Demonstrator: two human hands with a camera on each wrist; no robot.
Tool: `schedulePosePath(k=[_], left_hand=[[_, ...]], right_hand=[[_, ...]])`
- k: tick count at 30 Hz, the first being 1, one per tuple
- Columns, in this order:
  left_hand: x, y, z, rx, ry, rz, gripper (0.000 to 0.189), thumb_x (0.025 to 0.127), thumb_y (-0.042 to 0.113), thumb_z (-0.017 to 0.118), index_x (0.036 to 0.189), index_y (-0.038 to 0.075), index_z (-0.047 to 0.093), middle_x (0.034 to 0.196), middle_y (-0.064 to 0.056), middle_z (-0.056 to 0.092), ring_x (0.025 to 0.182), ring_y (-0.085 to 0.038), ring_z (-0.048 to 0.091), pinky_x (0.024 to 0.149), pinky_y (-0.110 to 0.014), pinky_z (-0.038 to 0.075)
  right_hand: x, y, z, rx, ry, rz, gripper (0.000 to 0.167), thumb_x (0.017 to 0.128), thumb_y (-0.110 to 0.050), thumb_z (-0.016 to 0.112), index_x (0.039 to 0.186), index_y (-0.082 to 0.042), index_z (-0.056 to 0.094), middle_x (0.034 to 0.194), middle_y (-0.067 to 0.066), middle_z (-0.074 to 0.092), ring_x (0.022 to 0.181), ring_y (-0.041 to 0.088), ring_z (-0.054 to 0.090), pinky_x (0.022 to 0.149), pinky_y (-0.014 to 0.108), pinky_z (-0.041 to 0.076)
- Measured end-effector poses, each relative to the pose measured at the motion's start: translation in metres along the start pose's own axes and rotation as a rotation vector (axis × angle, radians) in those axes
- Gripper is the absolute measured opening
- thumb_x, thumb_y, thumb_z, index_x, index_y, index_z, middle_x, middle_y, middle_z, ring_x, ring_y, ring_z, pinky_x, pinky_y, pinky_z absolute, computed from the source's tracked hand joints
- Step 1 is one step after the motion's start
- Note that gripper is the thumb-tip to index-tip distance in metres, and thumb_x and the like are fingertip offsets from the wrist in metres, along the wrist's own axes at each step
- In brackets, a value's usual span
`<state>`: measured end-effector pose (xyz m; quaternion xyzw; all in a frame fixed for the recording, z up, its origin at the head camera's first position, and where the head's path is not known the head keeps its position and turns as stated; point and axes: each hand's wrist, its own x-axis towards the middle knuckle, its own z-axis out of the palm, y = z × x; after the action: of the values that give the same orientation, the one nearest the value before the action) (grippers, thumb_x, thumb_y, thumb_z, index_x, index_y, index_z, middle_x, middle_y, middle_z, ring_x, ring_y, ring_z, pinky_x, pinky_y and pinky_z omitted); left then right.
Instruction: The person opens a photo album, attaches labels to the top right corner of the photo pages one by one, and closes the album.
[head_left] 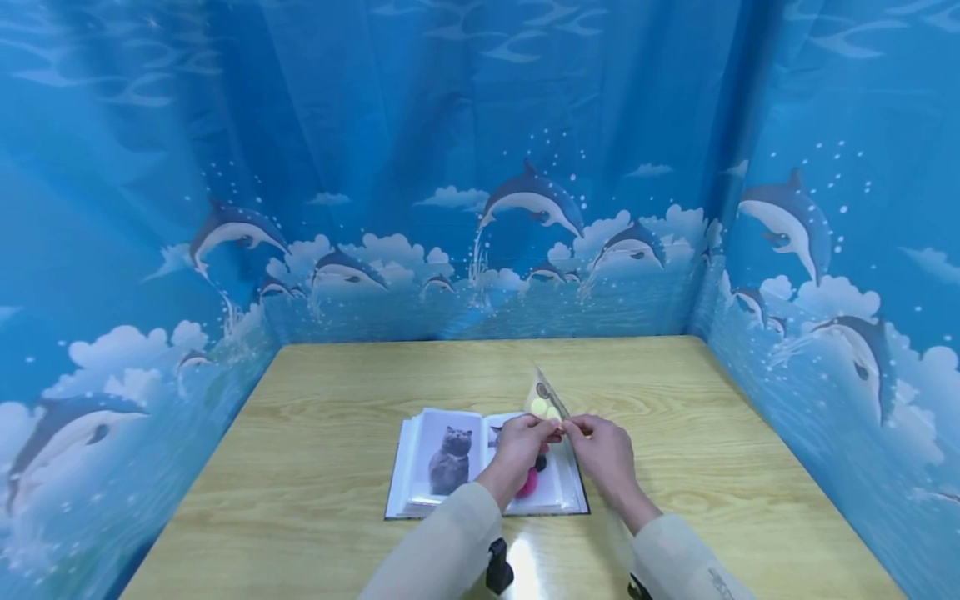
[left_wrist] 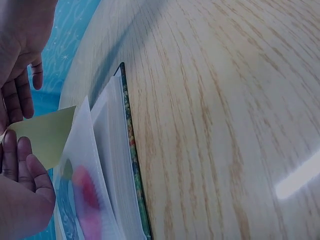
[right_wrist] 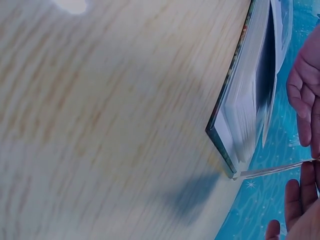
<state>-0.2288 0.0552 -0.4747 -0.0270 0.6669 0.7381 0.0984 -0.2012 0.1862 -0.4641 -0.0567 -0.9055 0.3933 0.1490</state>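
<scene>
An open photo album (head_left: 405, 471) lies on the table, a grey cat picture (head_left: 450, 462) on its left page. Over its right page, both hands pinch the lower part of an upright picture card (head_left: 543, 403) marked with pale yellow circles. My left hand (head_left: 516, 454) grips the card from the left, its forearm crossing the album. From the right, my right hand (head_left: 607, 457) meets it, thumb and fingertips close to the left ones. A clear album sleeve (left_wrist: 82, 185) with a pink picture stands raised beneath the hands in the left wrist view. The hands partly hide the right page.
The wood-grain table (head_left: 300, 433) extends around the album on every side. Blue curtains (head_left: 480, 108) printed with dolphins and clouds enclose it at the back, left and right. A bright light reflection (head_left: 522, 571) shows near the front.
</scene>
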Motion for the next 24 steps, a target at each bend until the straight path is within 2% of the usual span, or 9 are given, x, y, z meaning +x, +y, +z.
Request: schedulePosePath(k=[7, 14, 20, 24], left_hand=[[0.0, 0.0, 0.0, -0.015, 0.005, 0.005, 0.015, 0.091, 0.015, 0.07, 0.094, 0.001, 0.074, 0.08, -0.003, 0.073, 0.072, -0.011, 0.066, 0.069, -0.028, 0.053], [-0.001, 0.001, 0.0, -0.021, 0.025, -0.002, 0.014, 0.091, 0.015, 0.07, 0.095, 0.002, 0.073, 0.08, -0.002, 0.073, 0.071, -0.011, 0.066, 0.071, -0.03, 0.054], [0.0, 0.0, -0.002, -0.054, 0.024, -0.01, 0.014, 0.092, 0.015, 0.069, 0.096, 0.001, 0.072, 0.083, -0.006, 0.073, 0.075, -0.014, 0.067, 0.075, -0.034, 0.057], [0.001, -0.001, -0.005, -0.089, 0.019, -0.01, 0.015, 0.093, 0.013, 0.067, 0.098, -0.001, 0.07, 0.087, -0.008, 0.073, 0.079, -0.018, 0.069, 0.08, -0.037, 0.058]], right_hand=[[0.001, 0.0, -0.003, 0.028, -0.003, 0.036, 0.018, 0.093, -0.023, 0.067, 0.097, -0.006, 0.075, 0.084, 0.004, 0.07, 0.067, 0.017, 0.057, 0.059, 0.031, 0.049], [0.004, 0.002, -0.007, 0.089, 0.0, 0.085, 0.021, 0.095, -0.021, 0.064, 0.1, -0.003, 0.073, 0.079, 0.005, 0.067, 0.065, 0.018, 0.055, 0.055, 0.028, 0.047], [0.006, 0.005, -0.014, 0.177, -0.002, 0.17, 0.028, 0.098, -0.023, 0.06, 0.106, 0.001, 0.071, 0.091, 0.012, 0.069, 0.072, 0.019, 0.056, 0.059, 0.028, 0.049], [0.008, 0.007, -0.021, 0.218, 0.024, 0.216, 0.029, 0.1, -0.024, 0.058, 0.11, 0.001, 0.07, 0.1, 0.016, 0.069, 0.077, 0.021, 0.058, 0.066, 0.03, 0.049]])
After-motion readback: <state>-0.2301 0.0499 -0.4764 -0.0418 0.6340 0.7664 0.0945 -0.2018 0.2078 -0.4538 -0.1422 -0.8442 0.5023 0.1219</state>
